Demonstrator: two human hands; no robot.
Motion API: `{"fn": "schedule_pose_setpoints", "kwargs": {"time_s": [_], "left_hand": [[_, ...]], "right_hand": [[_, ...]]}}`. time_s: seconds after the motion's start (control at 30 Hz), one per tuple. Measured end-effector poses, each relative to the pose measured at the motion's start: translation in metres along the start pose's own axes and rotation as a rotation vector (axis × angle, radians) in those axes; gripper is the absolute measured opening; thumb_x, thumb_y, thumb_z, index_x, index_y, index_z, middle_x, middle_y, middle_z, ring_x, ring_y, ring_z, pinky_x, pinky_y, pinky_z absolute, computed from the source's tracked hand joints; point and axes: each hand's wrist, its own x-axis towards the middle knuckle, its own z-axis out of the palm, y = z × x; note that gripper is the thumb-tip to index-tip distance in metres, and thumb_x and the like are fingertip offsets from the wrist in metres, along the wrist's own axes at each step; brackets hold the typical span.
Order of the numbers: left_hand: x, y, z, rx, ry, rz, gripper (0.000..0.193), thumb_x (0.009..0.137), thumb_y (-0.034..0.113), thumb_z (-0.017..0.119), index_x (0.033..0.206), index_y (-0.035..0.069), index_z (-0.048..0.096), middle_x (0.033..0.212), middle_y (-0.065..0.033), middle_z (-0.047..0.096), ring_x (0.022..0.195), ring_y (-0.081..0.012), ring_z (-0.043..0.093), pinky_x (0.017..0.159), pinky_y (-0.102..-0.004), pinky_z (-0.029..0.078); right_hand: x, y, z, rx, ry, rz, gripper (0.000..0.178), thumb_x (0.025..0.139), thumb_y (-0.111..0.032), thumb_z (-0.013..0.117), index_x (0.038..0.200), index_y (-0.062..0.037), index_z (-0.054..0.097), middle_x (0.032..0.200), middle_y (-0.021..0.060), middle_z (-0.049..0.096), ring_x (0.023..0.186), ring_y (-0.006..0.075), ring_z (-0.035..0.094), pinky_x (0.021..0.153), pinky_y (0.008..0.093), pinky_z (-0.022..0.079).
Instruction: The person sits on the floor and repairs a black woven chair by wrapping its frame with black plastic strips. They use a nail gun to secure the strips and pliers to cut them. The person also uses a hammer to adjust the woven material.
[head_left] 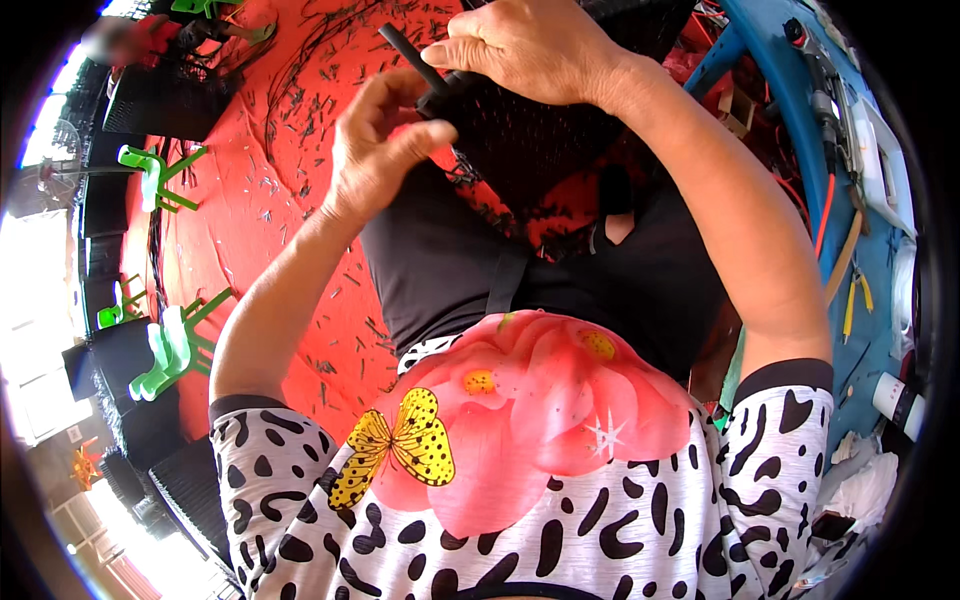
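Two bare hands work at black woven basket (540,130) resting on lap. Right hand (520,50) fingers closed over black strip (412,58) at basket rim. Left hand (375,145) fingers curled, thumb pressing basket edge. Red floor (260,220) littered with black offcuts; green stools (170,350) at left.

- red floor (290,150), littered with short dark strand offcuts (300,110)
- small green plastic stools: one at left (155,180), one lower left (175,345), another at top (205,8)
- stacked black woven baskets (160,100) upper left, more lower left (150,430)
- blue surface (880,330) at right, carrying yellow-handled pliers (857,295) and a white roll (895,395)
- orange cable (826,215) along its edge
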Motion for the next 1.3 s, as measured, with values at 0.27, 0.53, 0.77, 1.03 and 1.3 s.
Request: {"fn": "schedule_pose_setpoints", "kwargs": {"time_s": [0.27,0.53,0.77,1.03,1.3], "left_hand": [[-0.001,-0.007,0.024,0.240,0.137,0.316,0.042,0.069,-0.001,0.072,0.107,-0.002,0.053,0.087,-0.0057,0.060,0.087,-0.0127,0.058,0.079,-0.0272,0.047],[0.000,-0.005,0.022,0.070,0.120,0.262,0.041,0.072,-0.006,0.068,0.110,0.000,0.052,0.094,-0.0066,0.063,0.088,-0.0127,0.060,0.078,-0.0261,0.049],[0.001,-0.027,0.016,-0.100,0.111,0.228,0.037,0.075,-0.006,0.067,0.110,0.000,0.053,0.092,-0.0037,0.062,0.085,-0.0097,0.058,0.076,-0.0236,0.048],[0.000,-0.034,0.023,0.043,0.205,0.349,0.036,0.073,0.002,0.072,0.104,0.000,0.054,0.083,-0.0064,0.062,0.077,-0.0100,0.058,0.070,-0.0240,0.048],[0.003,-0.010,0.017,0.376,0.178,0.418,0.042,0.066,0.012,0.078,0.100,0.000,0.057,0.078,-0.0093,0.060,0.072,-0.0185,0.061,0.067,-0.0284,0.050]], "right_hand": [[-0.005,0.010,0.000,0.232,0.126,-0.232,0.026,0.084,-0.028,0.057,0.089,-0.0029,0.062,0.079,0.0131,0.063,0.076,0.0269,0.062,0.068,0.0354,0.047],[-0.004,-0.002,0.009,0.415,0.064,-0.139,0.031,0.068,-0.007,0.070,0.098,-0.0024,0.062,0.082,0.0073,0.061,0.079,0.0178,0.059,0.076,0.0298,0.046],[-0.002,-0.003,0.014,0.309,0.126,-0.192,0.030,0.062,-0.020,0.075,0.085,-0.0062,0.063,0.082,0.0088,0.063,0.076,0.0248,0.061,0.071,0.0323,0.047],[0.005,-0.005,0.018,0.292,0.120,-0.183,0.021,0.073,-0.023,0.068,0.079,-0.0048,0.058,0.070,0.0108,0.058,0.066,0.0264,0.058,0.061,0.0362,0.043],[0.010,-0.001,0.009,0.437,0.005,-0.114,0.018,0.078,-0.020,0.064,0.087,-0.0035,0.063,0.070,0.0109,0.060,0.068,0.0257,0.060,0.065,0.0331,0.046]]}}
